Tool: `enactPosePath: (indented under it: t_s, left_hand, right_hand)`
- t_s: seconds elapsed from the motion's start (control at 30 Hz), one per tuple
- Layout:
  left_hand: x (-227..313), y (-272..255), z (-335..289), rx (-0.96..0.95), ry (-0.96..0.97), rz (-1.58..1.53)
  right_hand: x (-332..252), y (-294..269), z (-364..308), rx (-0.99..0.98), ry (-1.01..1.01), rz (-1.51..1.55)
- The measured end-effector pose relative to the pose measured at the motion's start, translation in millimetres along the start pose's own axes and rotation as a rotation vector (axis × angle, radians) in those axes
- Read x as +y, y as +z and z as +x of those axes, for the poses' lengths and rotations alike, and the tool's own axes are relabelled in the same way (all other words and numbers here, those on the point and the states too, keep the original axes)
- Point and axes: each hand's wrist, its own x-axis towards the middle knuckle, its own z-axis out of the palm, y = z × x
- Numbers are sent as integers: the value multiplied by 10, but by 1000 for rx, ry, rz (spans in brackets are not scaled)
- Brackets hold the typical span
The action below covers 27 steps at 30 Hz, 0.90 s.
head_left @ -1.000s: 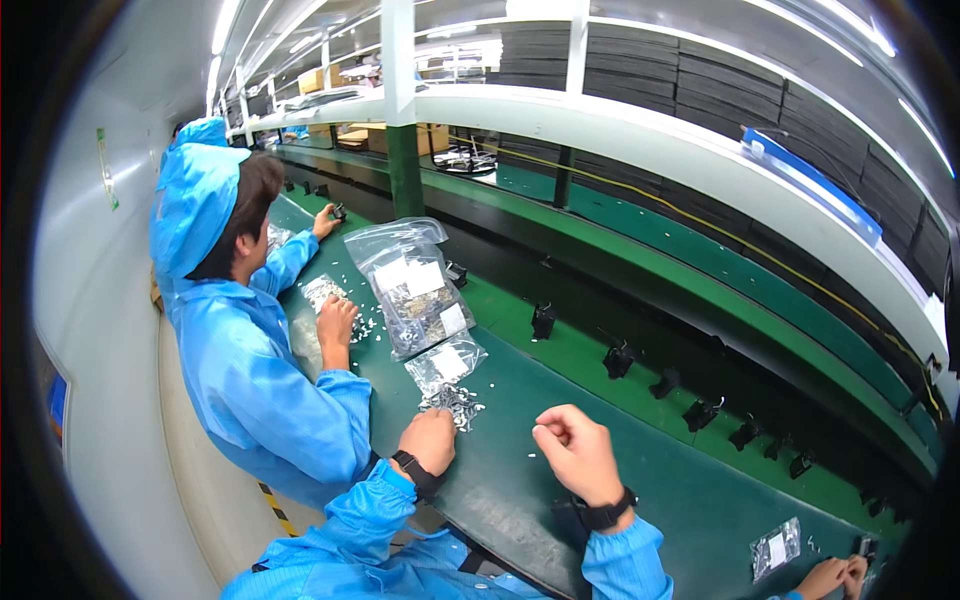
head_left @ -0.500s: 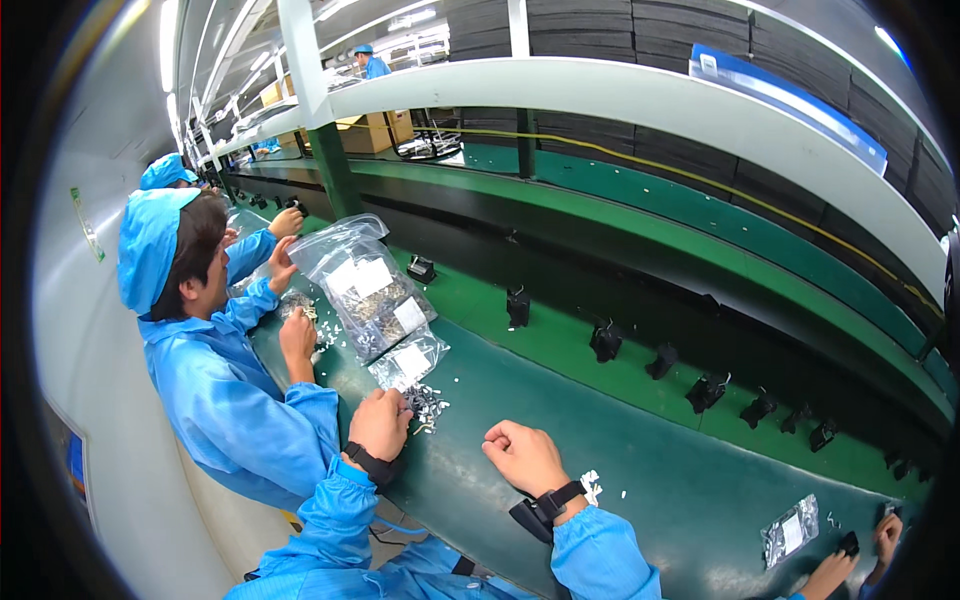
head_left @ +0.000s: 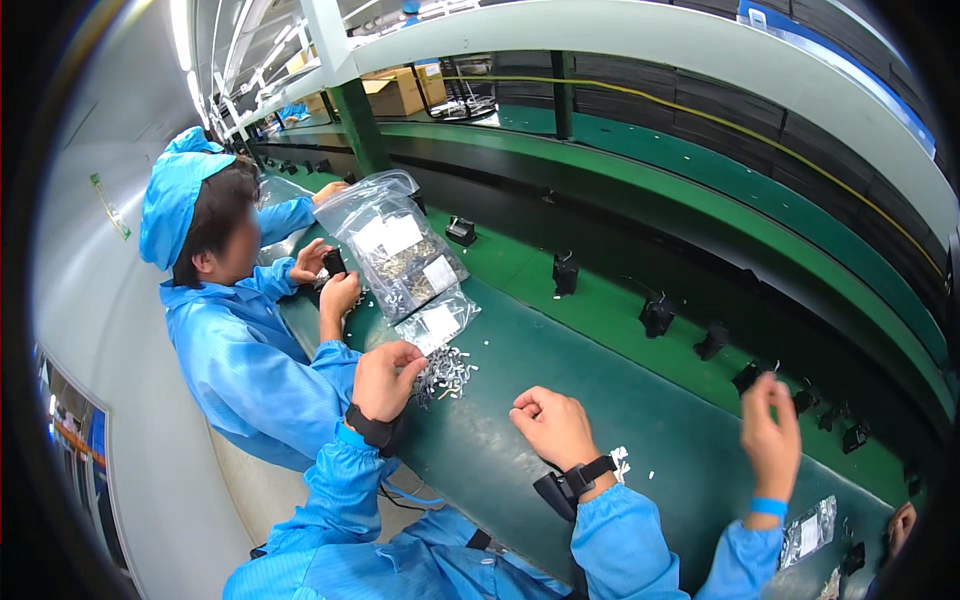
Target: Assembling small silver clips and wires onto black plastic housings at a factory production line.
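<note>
My left hand (head_left: 388, 382) is closed, thumb against curled fingers, at the left edge of a heap of small white, grey and black pieces (head_left: 447, 376). Anything between its fingertips is too small to make out. Over the green worktop (head_left: 480, 450), my right hand (head_left: 553, 425) is half curled with thumb and fingertips together; whether they pinch something is hidden. A few white bits (head_left: 620, 463) lie beside its wrist strap. Just beyond the heap rests a small clear bag (head_left: 440, 322), and behind it a larger zip bag (head_left: 408, 250) full of small parts.
Several black devices (head_left: 657, 315) stand in a row on the green belt beyond the worktop. At left, a co-worker in blue holds a black device (head_left: 333, 263). Another person's hand (head_left: 772, 430) reaches in at right, above a clear bag (head_left: 808, 533). A white rail (head_left: 600, 40) crosses behind.
My left hand has lifted slightly from the heap; my right hand keeps its curl. The right co-worker's hand has reached up toward the belt. The left co-worker now holds a black device. The view has shifted.
</note>
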Motion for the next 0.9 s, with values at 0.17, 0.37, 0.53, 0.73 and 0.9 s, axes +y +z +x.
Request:
enactPosePath:
  t_s: [0.17,0.37,0.53,0.73,0.9]
  left_hand:
    - [-29,52,-42,-12,-99,-189]
    - [238,112,-216,-169,-247,-730]
    - [691,370,-224,-294,-209,-1013]
    - [1197,451,66,-517,-67,-1093]
    - [1354,884,315,-720,94,-1177]
  right_hand:
    - [2,6,-23,14,-20,22]
    - [-40,31,-60,98,-47,178]
    - [-397,-119,-99,140,-14,824]
    - [-609,-448,-282,437,-201,832]
    - [-575,-661,-536,664,-105,453]
